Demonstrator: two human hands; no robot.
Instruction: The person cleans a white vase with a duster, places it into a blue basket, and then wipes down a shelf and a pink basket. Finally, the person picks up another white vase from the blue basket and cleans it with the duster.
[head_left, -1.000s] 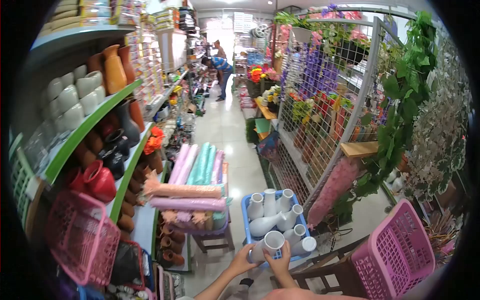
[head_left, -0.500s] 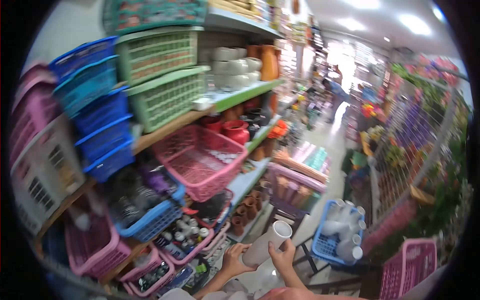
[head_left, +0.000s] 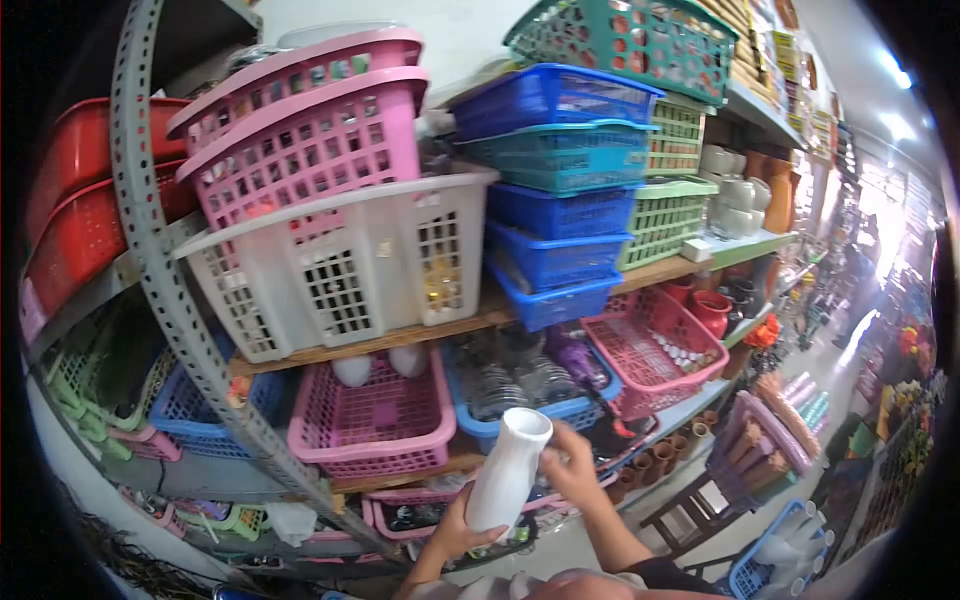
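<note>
A white vase [head_left: 507,475] with a narrowed neck and an open round mouth stands tilted in front of me. My left hand [head_left: 457,528] is wrapped around its lower part, thumb on the near side. My right hand [head_left: 572,468] is beside the neck, fingers bent and apart, fingertips right at the vase's edge just below the rim. Behind the vase, a blue basket [head_left: 478,428] on the lower shelf holds dark, clear-wrapped items. To its left, a pink basket [head_left: 372,462] contains two white rounded objects.
Stacked blue baskets [head_left: 560,210] and a whitish crate [head_left: 335,270] fill the shelf above. A perforated metal post [head_left: 160,230] rises at left. At lower right, a blue basket [head_left: 745,578] holds several white vases near a dark stool [head_left: 690,515].
My view has swung left toward the shelves, and the vase is more upright. My left hand still grips it; my right hand has loosened from its side and moved up beside the neck.
</note>
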